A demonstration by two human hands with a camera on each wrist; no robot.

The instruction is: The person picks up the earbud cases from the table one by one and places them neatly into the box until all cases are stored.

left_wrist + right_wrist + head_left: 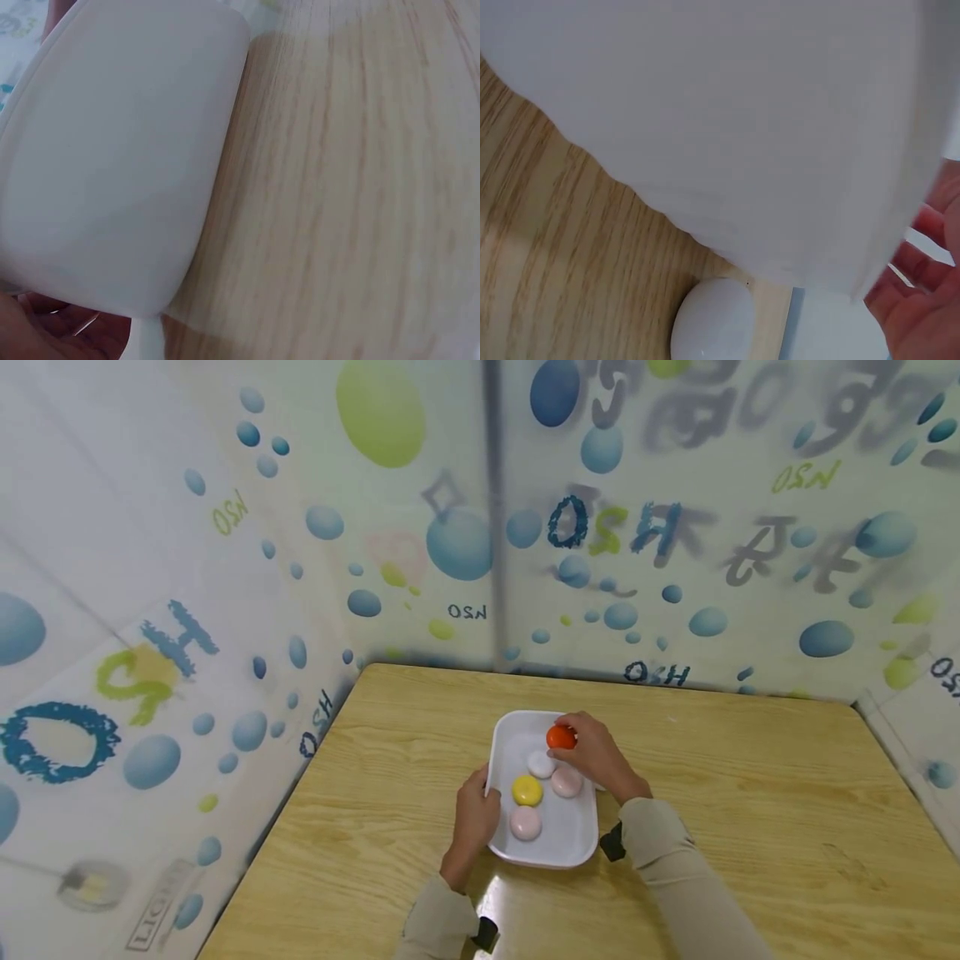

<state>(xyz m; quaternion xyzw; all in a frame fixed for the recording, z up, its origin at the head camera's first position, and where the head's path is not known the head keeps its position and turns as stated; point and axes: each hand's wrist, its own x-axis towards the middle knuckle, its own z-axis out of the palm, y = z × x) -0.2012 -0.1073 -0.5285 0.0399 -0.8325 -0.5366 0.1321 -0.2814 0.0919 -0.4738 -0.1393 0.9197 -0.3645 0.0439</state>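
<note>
My left hand (pixel 477 814) grips the left rim of a white rectangular tray (pixel 573 835), thumb over the edge; in the left wrist view its fingers curl by the tray's outer side (pixel 120 150). Over the tray's far right part, my right hand (pixel 596 752) pinches a glossy red rounded piece (pixel 560 737) between thumb and fingers. Below that piece lie a white round piece (pixel 541 765) and a pale pink one (pixel 566 782). A yellow round piece (pixel 527 791) sits mid-tray, with another pink one (pixel 525 823) nearer me.
Beside the tray, a smooth white rounded object (pixel 714 321) lies on the wooden table (pixel 750 810), mostly hidden from the head view. Walls printed with blue and green bubbles (pixel 459 545) stand along the table's back and left edges.
</note>
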